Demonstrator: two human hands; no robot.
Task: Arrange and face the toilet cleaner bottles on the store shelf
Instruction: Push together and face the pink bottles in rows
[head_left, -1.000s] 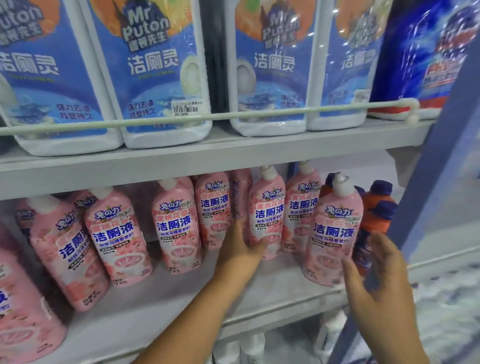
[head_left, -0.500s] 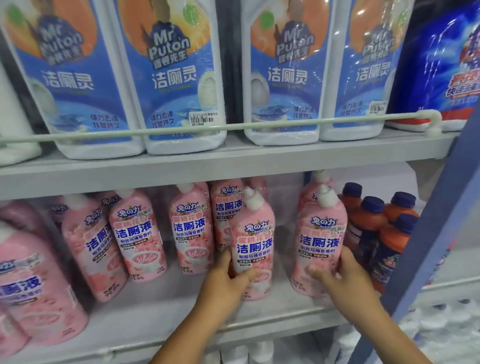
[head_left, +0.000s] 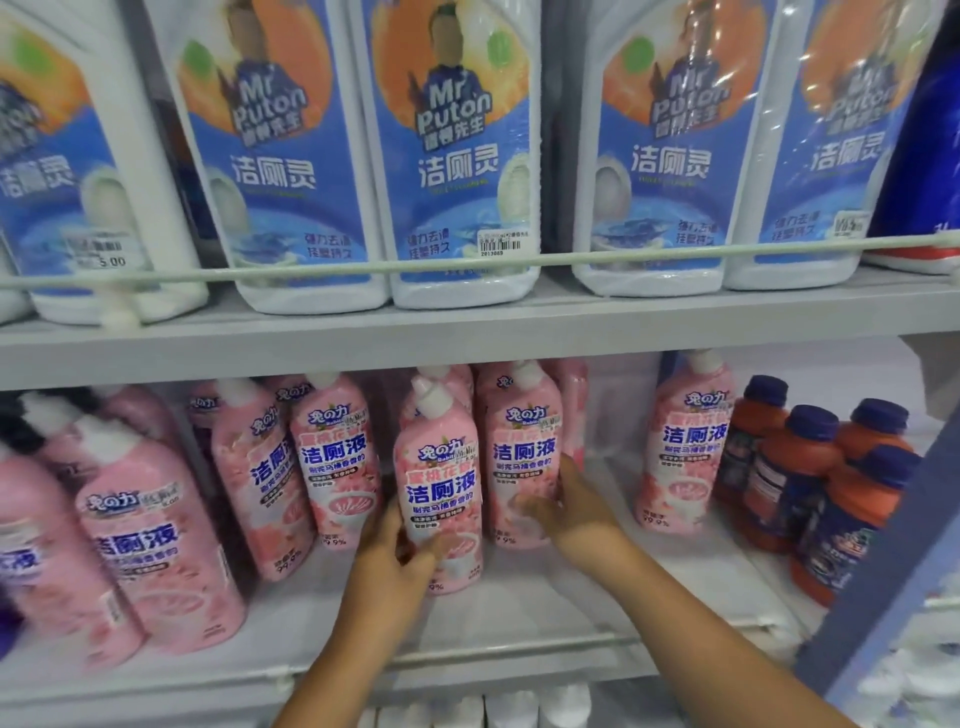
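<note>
Pink bottles of toilet cleaner fill the lower shelf (head_left: 467, 639), and most of them show their labels to the front. At the far left, a big pink bottle (head_left: 156, 551) stands close to the shelf edge, and two more pink bottles (head_left: 337, 462) stand further back beside it.

Next comes the left hand (head_left: 395, 561). It is wrapped around the lower part of the front bottle (head_left: 441, 493); the thumb lies on the label side and the other fingers are hidden behind. This bottle stands upright, with its white cap a little toward the left, and its label looks forward. It stands nearer to the shelf edge than its neighbours.

Just to the right, the right hand (head_left: 566, 509) presses its fingers around the lower right side of the second bottle (head_left: 524, 457), which stands a little deeper on the shelf. The two bottles are almost touching, side by side.

Further right there is an open gap, then one single pink bottle (head_left: 685, 447), then the orange bottles (head_left: 810, 478) with dark caps.

I think the next move depends on depth: the left bottle is in front of the right one, so one must slide forward or back to make one line.
</note>
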